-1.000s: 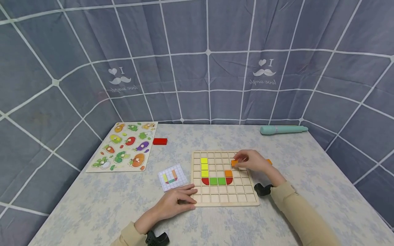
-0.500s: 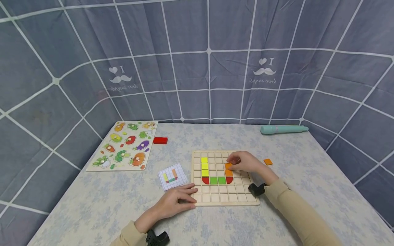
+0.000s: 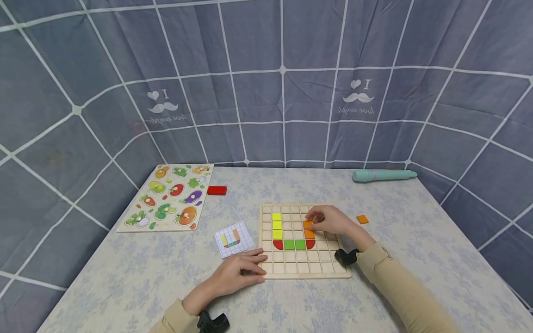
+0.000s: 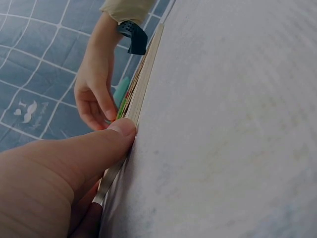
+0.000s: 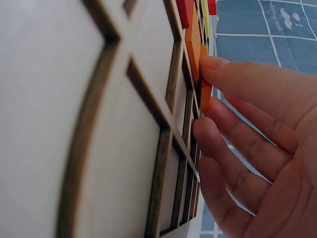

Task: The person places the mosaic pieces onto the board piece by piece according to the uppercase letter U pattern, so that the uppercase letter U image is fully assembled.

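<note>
My right hand (image 3: 334,220) pinches an orange square tile (image 5: 205,91) between thumb and fingers, just above the orange tile (image 3: 309,234) that lies in the grid of the wooden board (image 3: 297,268). Part of the pinched tile is hidden by the fingers. On the board, a column of yellow tiles (image 3: 276,225), two green tiles (image 3: 294,244) and red rounded corner pieces (image 3: 278,245) form a U with the orange ones. My left hand (image 3: 235,274) rests at the board's left edge, its fingers fairly straight; the thumb (image 4: 123,127) touches the edge.
One loose orange tile (image 3: 362,219) lies right of the board. A pattern card (image 3: 245,233) showing a U shape is to the left. Farther back are a vegetable puzzle board (image 3: 158,201), a red block (image 3: 217,190) and a teal cylindrical case (image 3: 383,175).
My right hand has moved left and slightly down with the orange tile, from the board's right part to the orange column, uncovering the loose orange tile. My left hand has stayed still.
</note>
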Tool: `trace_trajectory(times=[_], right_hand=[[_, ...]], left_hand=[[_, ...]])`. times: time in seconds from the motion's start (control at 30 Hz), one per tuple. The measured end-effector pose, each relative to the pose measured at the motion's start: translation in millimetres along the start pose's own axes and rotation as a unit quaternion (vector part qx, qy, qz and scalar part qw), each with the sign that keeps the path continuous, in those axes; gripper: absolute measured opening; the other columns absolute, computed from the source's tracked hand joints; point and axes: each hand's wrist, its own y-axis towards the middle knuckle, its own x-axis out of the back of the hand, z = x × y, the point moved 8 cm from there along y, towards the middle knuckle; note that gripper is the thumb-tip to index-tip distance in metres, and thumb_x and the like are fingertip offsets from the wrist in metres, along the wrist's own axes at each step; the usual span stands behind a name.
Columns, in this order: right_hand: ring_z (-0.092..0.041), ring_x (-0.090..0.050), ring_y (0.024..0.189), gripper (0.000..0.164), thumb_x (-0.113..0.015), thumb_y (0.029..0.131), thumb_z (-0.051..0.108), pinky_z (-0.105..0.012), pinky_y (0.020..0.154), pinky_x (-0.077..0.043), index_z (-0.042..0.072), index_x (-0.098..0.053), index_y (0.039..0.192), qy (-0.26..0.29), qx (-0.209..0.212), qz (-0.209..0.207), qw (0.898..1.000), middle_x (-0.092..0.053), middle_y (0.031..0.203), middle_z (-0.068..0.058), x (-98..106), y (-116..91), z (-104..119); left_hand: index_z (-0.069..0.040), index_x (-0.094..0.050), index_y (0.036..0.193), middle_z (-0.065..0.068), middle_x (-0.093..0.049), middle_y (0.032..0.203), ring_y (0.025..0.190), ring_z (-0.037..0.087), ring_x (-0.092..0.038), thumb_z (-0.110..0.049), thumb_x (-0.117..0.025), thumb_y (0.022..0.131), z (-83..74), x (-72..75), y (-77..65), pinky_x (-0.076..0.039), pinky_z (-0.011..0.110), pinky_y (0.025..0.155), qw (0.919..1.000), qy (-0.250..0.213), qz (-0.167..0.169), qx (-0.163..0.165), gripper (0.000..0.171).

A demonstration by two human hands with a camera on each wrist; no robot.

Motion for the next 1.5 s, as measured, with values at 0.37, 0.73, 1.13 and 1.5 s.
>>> trace_trajectory(times=[0.37, 0.73, 1.13, 1.5], right_hand=[[-0.020, -0.059, 0.088, 0.029, -0.069, 0.087, 0.020, -0.035, 0.074, -0.051, 0.006, -0.064, 0.113, -0.003, -0.005, -0.028, 1.000, -0.063, 0.103, -0.006, 20, -13, 2], [-0.027, -0.061, 0.094, 0.036, -0.065, 0.090, 0.026, -0.040, 0.080, -0.052, 0.002, -0.063, 0.116, 0.020, -0.026, -0.133, 0.991, -0.063, 0.109, -0.013, 68, -38, -7], [-0.034, -0.055, 0.103, 0.044, -0.059, 0.093, 0.036, -0.047, 0.085, -0.048, 0.001, -0.059, 0.120, 0.029, -0.071, -0.200, 0.977, -0.059, 0.118, -0.018, 90, -63, -51], [-0.032, -0.056, 0.099, 0.044, -0.062, 0.091, 0.035, -0.047, 0.073, -0.050, 0.000, -0.060, 0.118, 0.024, -0.089, -0.225, 0.970, -0.061, 0.113, -0.017, 96, -75, -77]], left_hand=[[-0.014, -0.076, 0.097, 0.004, -0.060, 0.126, 0.127, 0.024, -0.046, -0.027, -0.070, 0.085, -1.1, -0.8, -0.8, -0.040, 0.038, 0.104, 1.0000, -0.003, 0.001, -0.002, 0.019], [-0.015, -0.076, 0.097, 0.003, -0.060, 0.126, 0.127, 0.022, -0.045, -0.030, -0.070, 0.085, 0.4, -0.6, -0.8, -0.040, 0.037, 0.104, 1.0000, 0.005, 0.001, 0.000, 0.020], [-0.016, -0.076, 0.097, 0.000, -0.059, 0.127, 0.128, 0.020, -0.044, -0.033, -0.070, 0.084, 2.6, -0.8, -1.6, -0.040, 0.035, 0.104, 0.9998, -0.002, 0.009, 0.018, 0.022], [-0.015, -0.076, 0.097, 0.002, -0.059, 0.127, 0.128, 0.020, -0.044, -0.030, -0.071, 0.084, 0.9, 0.0, -0.3, -0.040, 0.036, 0.103, 1.0000, -0.002, 0.004, 0.007, 0.021]])
